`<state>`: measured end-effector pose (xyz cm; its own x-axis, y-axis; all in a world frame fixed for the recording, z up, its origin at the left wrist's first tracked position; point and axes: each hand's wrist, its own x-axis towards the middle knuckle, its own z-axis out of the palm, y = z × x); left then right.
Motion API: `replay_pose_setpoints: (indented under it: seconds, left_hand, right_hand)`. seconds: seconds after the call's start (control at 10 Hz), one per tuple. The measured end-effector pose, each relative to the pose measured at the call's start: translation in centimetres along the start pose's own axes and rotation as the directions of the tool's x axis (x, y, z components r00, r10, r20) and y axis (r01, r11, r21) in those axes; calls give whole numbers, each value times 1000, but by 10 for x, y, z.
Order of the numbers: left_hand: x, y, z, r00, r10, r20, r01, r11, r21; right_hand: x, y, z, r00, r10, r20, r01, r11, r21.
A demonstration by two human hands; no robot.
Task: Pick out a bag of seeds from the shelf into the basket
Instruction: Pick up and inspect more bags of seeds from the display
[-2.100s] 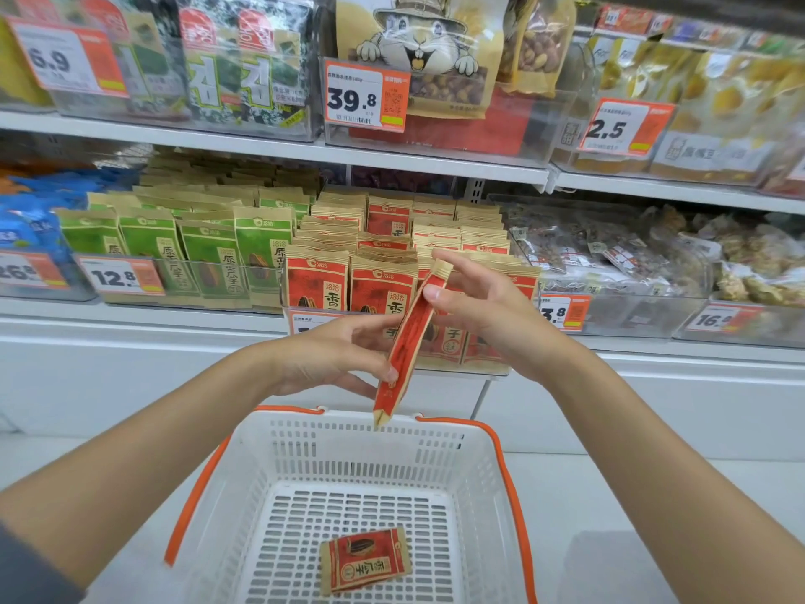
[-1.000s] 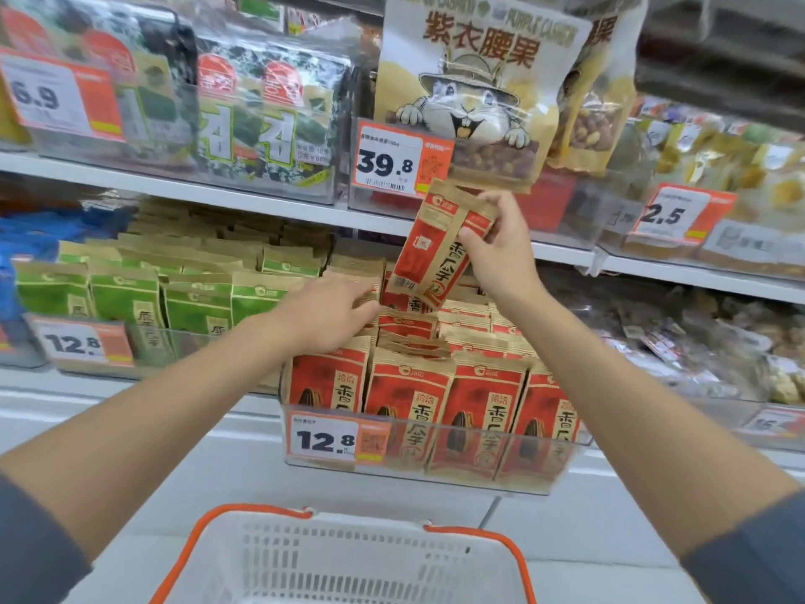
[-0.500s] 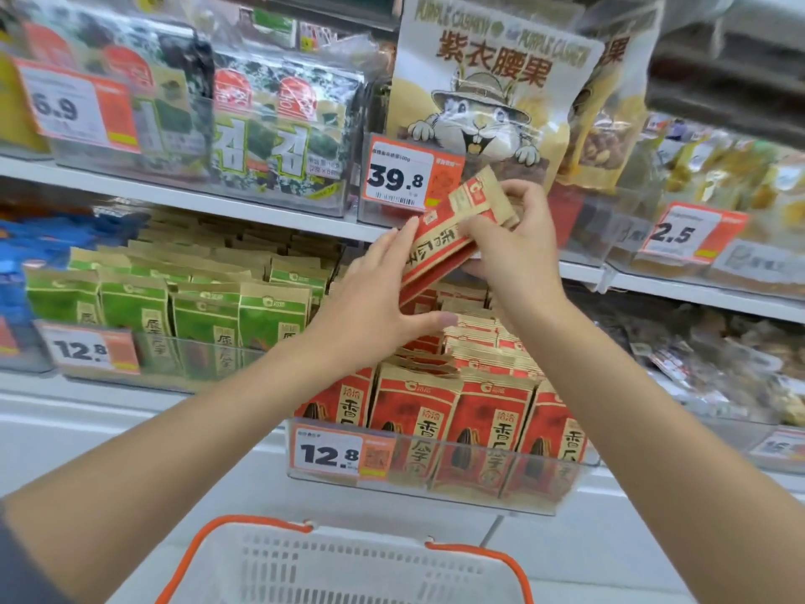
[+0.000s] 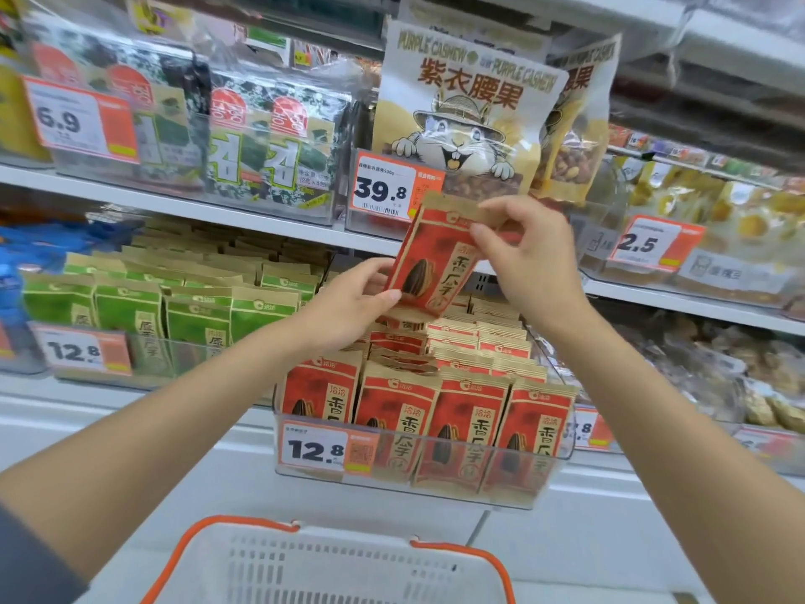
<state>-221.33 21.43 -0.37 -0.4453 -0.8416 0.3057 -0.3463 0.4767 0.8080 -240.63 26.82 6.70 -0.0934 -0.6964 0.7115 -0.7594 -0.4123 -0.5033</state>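
Red and kraft-brown, the seed bag [image 4: 435, 263] I'm holding shows a black striped sunflower seed and large Chinese characters. My right hand [image 4: 529, 261] pinches its top edge and my left hand [image 4: 348, 307] pinches its lower left corner. Up and left of my right fingers a tag [image 4: 387, 191] reads 39.8, under a "PURPLE CASHEW" pouch [image 4: 466, 102]. Well below my fingers, matching bags [image 4: 461, 429] stand behind a 12.8 tag [image 4: 322, 449], with the white basket [image 4: 331, 564] lower still.
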Motion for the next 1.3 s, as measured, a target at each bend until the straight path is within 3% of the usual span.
replay_pose_setpoints:
  seconds: [0.1,0.2,0.3,0.4,0.5,0.6,0.7,0.8,0.9,1.0,1.1,1.3]
  left_hand:
    - [2,-16,-9,997,-36,61,14,943,332]
    - [4,-30,-13,980,-142,138,43,831,554]
    - [8,-33,-13,964,-183,190,30,792,610]
    - [11,-34,-13,965,-174,197,14,782,623]
    - [12,-35,-12,967,-165,196,6,779,627]
    - [12,-36,-11,968,-153,200,-5,784,621]
    - [12,-37,-9,970,-144,196,-10,779,627]
    - [14,-40,-8,971,-146,191,-12,763,646]
    - [15,-41,-8,972,-142,189,-15,760,650]
    - [15,-42,-8,972,-138,188,-18,761,649]
    - [14,-44,-8,971,-139,193,-21,760,649]
    - [13,-45,-7,976,-125,177,-21,760,650]
  right_hand:
    - [1,9,7,989,-71,-129,67,997,-34]
    - [0,22,26,983,-107,-151,95,992,-89]
    - [-4,40,44,991,-92,-97,78,987,-142]
    - [-9,57,61,999,-34,-19,29,977,-210]
    - [-11,69,77,968,91,235,-11,947,-321]
    - [-8,76,94,841,232,488,-5,907,-422]
    - [5,82,103,840,218,497,45,884,-464]
    - [23,84,103,769,279,575,39,877,-478]
    - [37,84,106,753,322,575,-69,907,-416]
    - [38,92,122,801,325,502,-24,857,-515]
    - [37,96,131,775,409,482,-72,814,-576]
    - [33,96,133,803,364,472,2,790,-613]
